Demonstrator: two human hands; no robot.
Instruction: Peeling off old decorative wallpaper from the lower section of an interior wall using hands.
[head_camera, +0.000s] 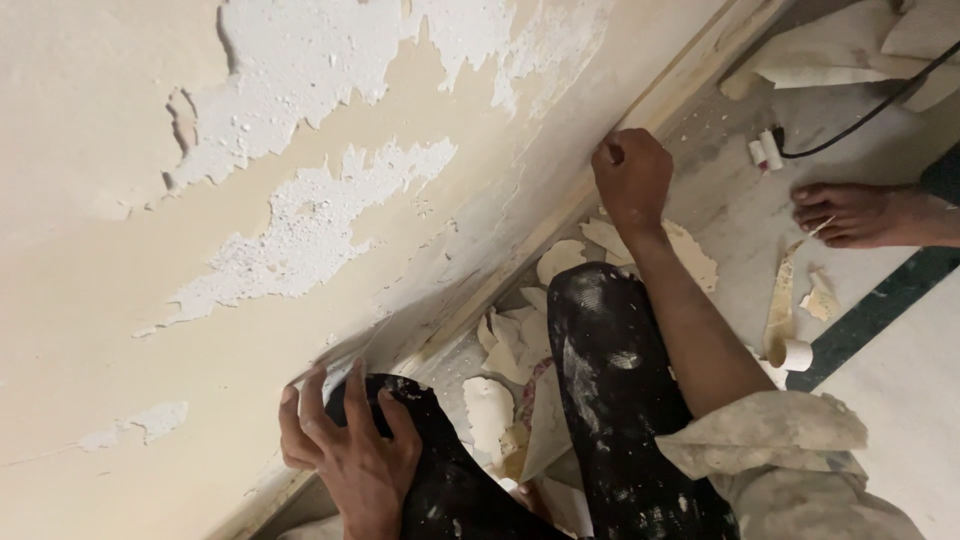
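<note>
While the cream wall (120, 330) shows broad bare white patches, its paint is being stripped low down, near the skirting (560, 200). Torn flakes (510, 340) litter the floor (740, 215) between wall and paint-spattered knees. A loose sheet of paint (345, 350) hangs off the wall under the left hand (350, 450), whose fingers spread open against it. The right hand (630, 175) has its grip pinched shut at the wall's foot; what it holds I cannot tell. Pulling the sheet away probably calls for a firmer pinch on its edge. Another person's bare foot (860, 212) rests nearby.
</note>
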